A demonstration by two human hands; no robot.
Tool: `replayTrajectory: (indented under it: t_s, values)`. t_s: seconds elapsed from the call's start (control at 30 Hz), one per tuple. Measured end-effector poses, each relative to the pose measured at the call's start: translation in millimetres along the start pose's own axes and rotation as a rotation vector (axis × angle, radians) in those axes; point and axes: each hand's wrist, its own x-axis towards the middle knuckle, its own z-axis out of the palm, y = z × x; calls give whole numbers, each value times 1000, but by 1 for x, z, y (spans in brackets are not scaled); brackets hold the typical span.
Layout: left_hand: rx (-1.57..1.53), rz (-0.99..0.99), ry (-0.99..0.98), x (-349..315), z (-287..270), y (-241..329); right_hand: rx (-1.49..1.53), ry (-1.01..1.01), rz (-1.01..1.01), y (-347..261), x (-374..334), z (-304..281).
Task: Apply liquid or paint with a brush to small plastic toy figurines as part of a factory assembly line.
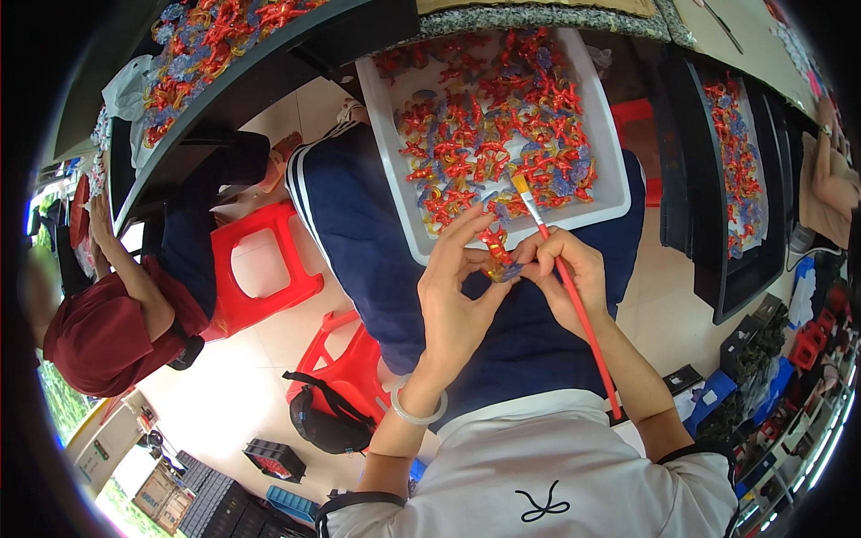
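Between both hands is a small red plastic figure (495, 240) with a yellowish and blue base. My left hand (446, 300) grips it from the left with curled fingers and thumb. My right hand (574, 269) holds a red-handled paintbrush (587, 334), its pale bristles pointing up and away toward the tray. The right fingertips also pinch the figure's blue edge. Just beyond the hands, a white tray (410, 211) rests on my lap, filled with similar red, yellow and blue figures (493, 134). My fingers partly hide the held figure.
Black drawers (682, 170) with more figures stand on the right; another heap (211, 54) lies at upper left. A person in a dark red top (108, 332) sits at left. Red stools (260, 260) and a black bag (327, 417) are on the left. Another person's arm (825, 161) shows far right.
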Motion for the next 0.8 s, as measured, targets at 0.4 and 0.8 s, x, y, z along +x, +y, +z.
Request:
replayTrajectory:
  t_s: [0.4,0.8]
  values:
    - [179,195,63,4,-7,-9,96,163,68,-18,8,-25]
    - [-310,8,-57,2,-6,-3,-48,19,39,-21,13,-34]
